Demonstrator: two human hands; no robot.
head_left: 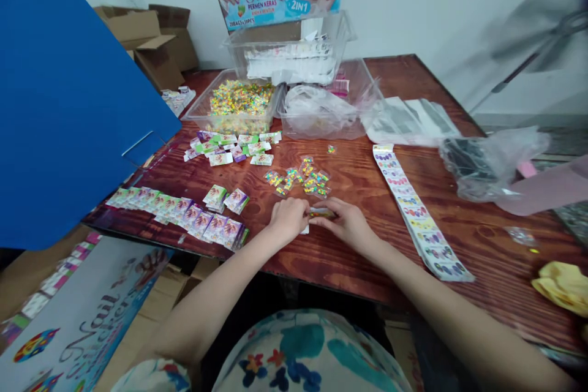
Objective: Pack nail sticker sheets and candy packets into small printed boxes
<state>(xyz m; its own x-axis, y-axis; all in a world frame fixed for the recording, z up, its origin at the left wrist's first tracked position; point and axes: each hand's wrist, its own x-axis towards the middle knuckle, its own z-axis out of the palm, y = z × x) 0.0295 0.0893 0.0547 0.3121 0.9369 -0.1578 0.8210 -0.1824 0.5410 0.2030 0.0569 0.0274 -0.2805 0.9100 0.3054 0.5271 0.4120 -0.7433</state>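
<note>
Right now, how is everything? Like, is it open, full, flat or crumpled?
Small pack, held between left hand and right hand; open or shut unclear.
Left tub, open, heaped with colourful packets.
Upper bin, open, holding white pieces.
Loose packets, clustered.
Front boxes, overlapping in a row.
Sticker strip, stretched out.
Back cardboard box, flaps open.
Yellow bundle, crumpled.

The hands [290, 218] partly hide the small packet [322, 212] between them.

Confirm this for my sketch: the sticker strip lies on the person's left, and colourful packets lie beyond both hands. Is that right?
Not quite: the head view shows the sticker strip on the person's right. Colourful packets do lie beyond the left hand and right hand.
</note>
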